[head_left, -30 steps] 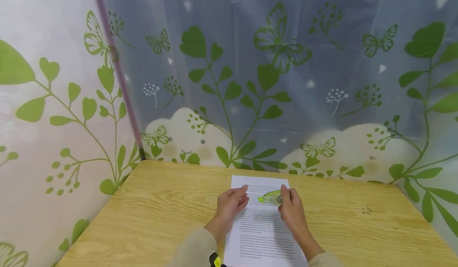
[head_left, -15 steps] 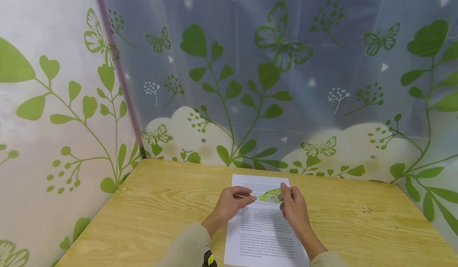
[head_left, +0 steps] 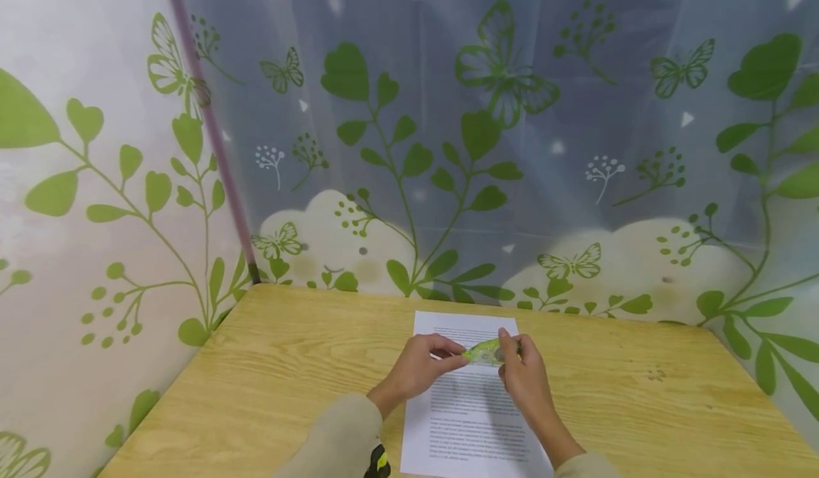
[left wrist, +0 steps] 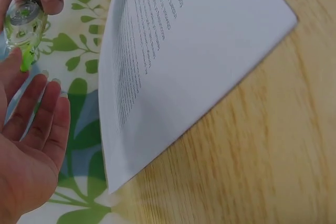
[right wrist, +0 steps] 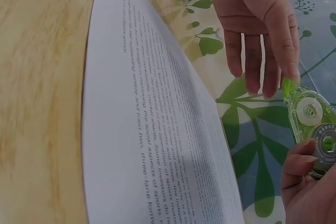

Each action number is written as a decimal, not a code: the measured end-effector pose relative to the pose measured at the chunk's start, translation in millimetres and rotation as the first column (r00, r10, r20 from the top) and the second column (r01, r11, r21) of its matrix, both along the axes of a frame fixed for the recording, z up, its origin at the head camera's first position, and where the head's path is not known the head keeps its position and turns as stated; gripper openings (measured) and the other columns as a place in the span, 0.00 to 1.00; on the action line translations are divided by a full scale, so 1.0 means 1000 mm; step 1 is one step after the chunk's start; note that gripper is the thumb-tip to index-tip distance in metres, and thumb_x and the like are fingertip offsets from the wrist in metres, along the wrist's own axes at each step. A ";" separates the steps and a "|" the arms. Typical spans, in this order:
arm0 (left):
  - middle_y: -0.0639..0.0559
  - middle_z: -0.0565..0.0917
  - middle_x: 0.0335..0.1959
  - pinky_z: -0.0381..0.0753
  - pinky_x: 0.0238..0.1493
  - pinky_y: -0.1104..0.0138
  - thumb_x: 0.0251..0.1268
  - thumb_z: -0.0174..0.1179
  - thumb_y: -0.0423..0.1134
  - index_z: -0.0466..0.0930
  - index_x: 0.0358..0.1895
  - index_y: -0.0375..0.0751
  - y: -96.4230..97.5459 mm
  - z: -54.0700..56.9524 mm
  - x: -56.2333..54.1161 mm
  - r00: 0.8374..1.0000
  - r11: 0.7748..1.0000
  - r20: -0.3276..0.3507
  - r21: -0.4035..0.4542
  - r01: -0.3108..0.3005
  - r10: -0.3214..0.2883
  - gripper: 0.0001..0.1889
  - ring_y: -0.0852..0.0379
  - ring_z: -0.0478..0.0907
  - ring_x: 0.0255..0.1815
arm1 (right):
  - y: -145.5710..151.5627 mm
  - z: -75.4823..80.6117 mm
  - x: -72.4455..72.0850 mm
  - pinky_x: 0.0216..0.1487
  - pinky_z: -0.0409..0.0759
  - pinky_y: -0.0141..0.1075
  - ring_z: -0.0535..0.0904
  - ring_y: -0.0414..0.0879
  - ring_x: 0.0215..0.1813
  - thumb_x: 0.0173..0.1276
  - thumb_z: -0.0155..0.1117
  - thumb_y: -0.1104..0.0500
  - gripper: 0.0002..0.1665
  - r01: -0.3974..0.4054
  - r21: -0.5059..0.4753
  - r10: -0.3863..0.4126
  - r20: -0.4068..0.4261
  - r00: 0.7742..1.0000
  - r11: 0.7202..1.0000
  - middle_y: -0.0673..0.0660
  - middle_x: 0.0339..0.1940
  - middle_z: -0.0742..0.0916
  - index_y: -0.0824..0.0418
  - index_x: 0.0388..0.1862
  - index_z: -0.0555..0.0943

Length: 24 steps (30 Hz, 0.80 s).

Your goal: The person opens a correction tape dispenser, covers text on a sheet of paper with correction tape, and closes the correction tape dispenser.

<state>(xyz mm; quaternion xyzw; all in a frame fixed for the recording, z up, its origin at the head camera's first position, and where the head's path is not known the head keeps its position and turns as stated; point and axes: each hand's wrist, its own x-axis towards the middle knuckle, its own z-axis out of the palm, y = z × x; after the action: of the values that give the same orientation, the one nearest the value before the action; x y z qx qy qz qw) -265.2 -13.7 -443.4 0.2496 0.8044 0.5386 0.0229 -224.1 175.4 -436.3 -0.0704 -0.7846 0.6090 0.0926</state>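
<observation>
A see-through green correction tape (head_left: 485,353) is held above a printed sheet of paper (head_left: 476,421). My right hand (head_left: 527,382) grips its rear end, thumb on top. At the other end my left hand (head_left: 419,368) pinches the bright green tip cap (right wrist: 287,86) between thumb and index finger. The remaining left fingers (right wrist: 253,66) stretch out loosely, as the right wrist view shows. Spools are visible through the clear body of the correction tape (left wrist: 23,27) in the left wrist view. Part of its rear is hidden by the right fingers.
The paper lies flat on a wood-grain table (head_left: 307,364), its far edge near the table's back. A curtain (head_left: 409,144) with green leaves and butterflies hangs behind and on the left side. A black and yellow band (head_left: 379,461) shows by the left sleeve.
My left hand has moved right and its thumb and index finger have closed on the tip cap. The right hand keeps the correction tape nearly in place.
</observation>
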 end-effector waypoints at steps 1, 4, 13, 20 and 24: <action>0.59 0.84 0.38 0.79 0.34 0.69 0.60 0.67 0.43 0.87 0.39 0.45 0.000 0.000 0.000 1.000 1.000 0.000 -0.013 -0.003 0.003 0.08 0.63 0.79 0.36 | 0.000 0.000 0.000 0.16 0.63 0.31 0.64 0.41 0.16 0.72 0.45 0.33 0.32 -0.001 -0.002 0.001 0.000 1.000 1.000 0.52 0.16 0.71 0.64 0.41 0.69; 0.62 0.84 0.35 0.79 0.33 0.70 0.59 0.67 0.44 0.88 0.36 0.46 0.000 0.000 0.000 1.000 0.999 0.001 -0.036 -0.007 0.007 0.07 0.64 0.78 0.34 | -0.001 -0.001 0.001 0.16 0.62 0.31 0.64 0.41 0.16 0.72 0.45 0.34 0.32 -0.001 -0.015 0.001 -0.007 1.000 1.000 0.52 0.16 0.71 0.64 0.41 0.69; 0.62 0.84 0.31 0.79 0.35 0.71 0.58 0.68 0.42 0.88 0.34 0.45 -0.001 0.002 0.000 0.999 0.997 -0.030 -0.071 0.037 -0.039 0.06 0.65 0.79 0.32 | -0.001 0.000 0.004 0.15 0.63 0.32 0.63 0.41 0.15 0.71 0.42 0.32 0.34 -0.014 -0.004 0.014 -0.008 1.000 1.000 0.52 0.15 0.70 0.63 0.41 0.67; 0.62 0.83 0.27 0.79 0.34 0.73 0.58 0.68 0.41 0.86 0.32 0.44 0.002 0.000 -0.001 0.990 0.989 -0.094 -0.112 0.094 -0.105 0.05 0.67 0.78 0.29 | -0.001 0.002 0.006 0.16 0.64 0.31 0.64 0.41 0.15 0.71 0.41 0.31 0.34 -0.013 -0.011 0.013 -0.009 1.000 1.000 0.52 0.15 0.71 0.63 0.41 0.66; 0.62 0.82 0.25 0.78 0.33 0.74 0.57 0.69 0.39 0.85 0.29 0.44 0.005 -0.003 -0.001 0.989 0.989 -0.109 -0.113 0.092 -0.104 0.05 0.68 0.78 0.28 | -0.002 0.002 0.006 0.14 0.62 0.30 0.63 0.41 0.14 0.71 0.42 0.31 0.34 -0.012 -0.053 0.011 -0.004 1.000 0.999 0.52 0.14 0.70 0.63 0.41 0.65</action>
<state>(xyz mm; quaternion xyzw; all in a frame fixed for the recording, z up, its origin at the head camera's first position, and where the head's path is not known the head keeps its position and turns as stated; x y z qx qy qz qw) -265.9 -8.8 -446.1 0.3177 0.8190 0.4775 0.0168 -217.7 173.7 -434.2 -0.0670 -0.7683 0.6304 0.0888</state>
